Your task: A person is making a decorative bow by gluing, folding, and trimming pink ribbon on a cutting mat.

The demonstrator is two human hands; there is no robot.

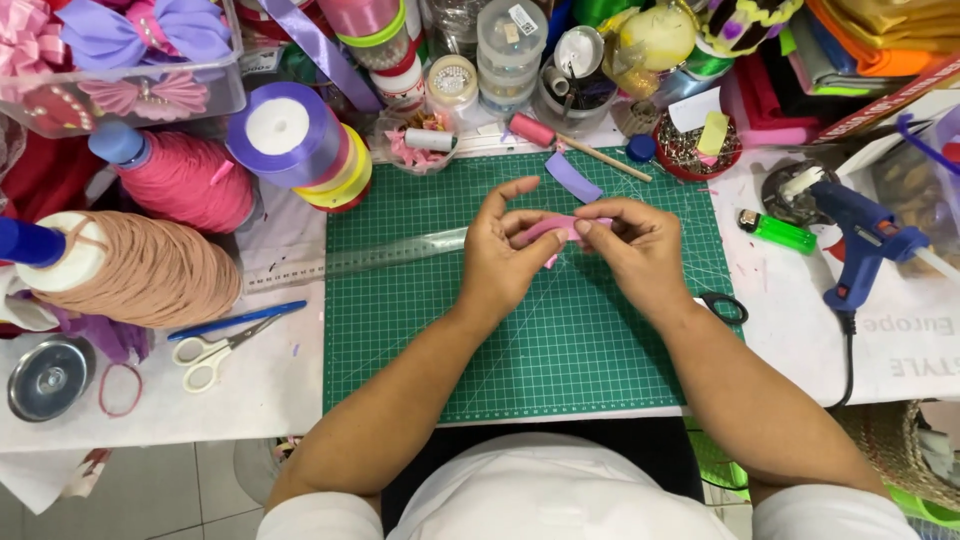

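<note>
A pink ribbon piece (553, 228) is pinched between the fingers of the left hand (505, 252) and the right hand (635, 250), held just above the middle of a green cutting mat (520, 350) that is laid on a white table (250, 380). The thumbs and forefingers of both hands are pressed onto the ribbon, the other fingers curled close. A clear ruler (400, 252) is laid across the mat's left edge, and a lilac ribbon strip (573, 176) is seen at the far side. To the left, white-handled scissors (215, 350), a peach cord spool (140, 270) and a pink cord spool (185, 180) are placed. To the right, a green lighter (778, 231) and a blue glue gun (862, 245) are set. The far edge is crowded with ribbon rolls (300, 145) and jars. Pale floor tiles (170, 490) are visible near the left.
</note>
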